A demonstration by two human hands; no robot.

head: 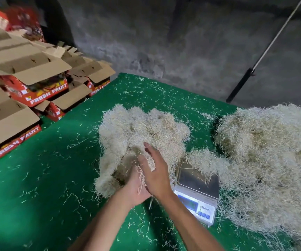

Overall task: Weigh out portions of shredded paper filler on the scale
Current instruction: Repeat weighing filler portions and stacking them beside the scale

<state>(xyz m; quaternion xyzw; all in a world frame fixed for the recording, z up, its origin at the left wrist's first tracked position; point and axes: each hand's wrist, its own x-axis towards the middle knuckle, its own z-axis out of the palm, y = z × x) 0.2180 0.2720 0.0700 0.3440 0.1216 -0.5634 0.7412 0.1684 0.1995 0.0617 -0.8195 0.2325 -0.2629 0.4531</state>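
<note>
A pale heap of shredded paper filler [137,131] lies in the middle of the green table cover [37,178]. My left hand [135,185] and my right hand [155,171] meet at its near edge, right over left, with a few strands stuck between them and the fingertips in the filler. Whether either hand grips a bunch is hidden. A small digital scale [197,189] with a steel pan sits just right of my hands. Its pan holds only a few stray strands. A much larger mass of filler [265,160] spreads to the right and touches the scale.
Stacks of red "FRESH FRUIT" cardboard boxes [28,84] with open flaps stand at the left edge. A grey concrete wall [164,42] rises behind the table, with a black-handled pole [258,60] leaning on it. Loose strands litter the cover.
</note>
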